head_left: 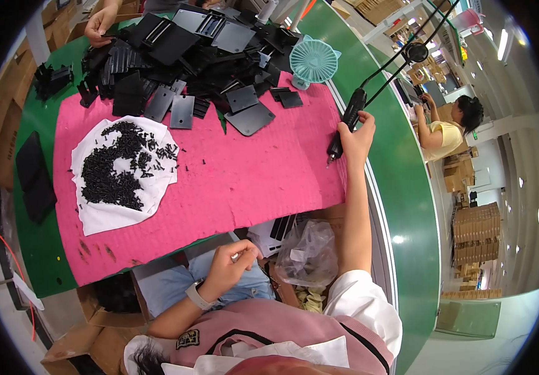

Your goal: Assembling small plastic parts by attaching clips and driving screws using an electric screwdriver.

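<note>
Workbench: pink mat point(244, 181) on green table point(401, 187) | right hand point(356, 134) at 2 o'clock, fingers wrapped round hanging black screwdriver point(344, 125) | left hand point(232, 265) at 6 o'clock, fingers curled, possibly pinching something small | black screws point(116, 165) on white cloth point(104, 215) at 9 o'clock | stacked cartons point(476, 234) beyond

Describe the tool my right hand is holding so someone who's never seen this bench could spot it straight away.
Start at the pink mat covering the green table. At its right edge, the right hand holds a black electric screwdriver, tip down, hanging from black cables. Unlike the flat black plates piled nearby, it is slim and rod-shaped.
</note>
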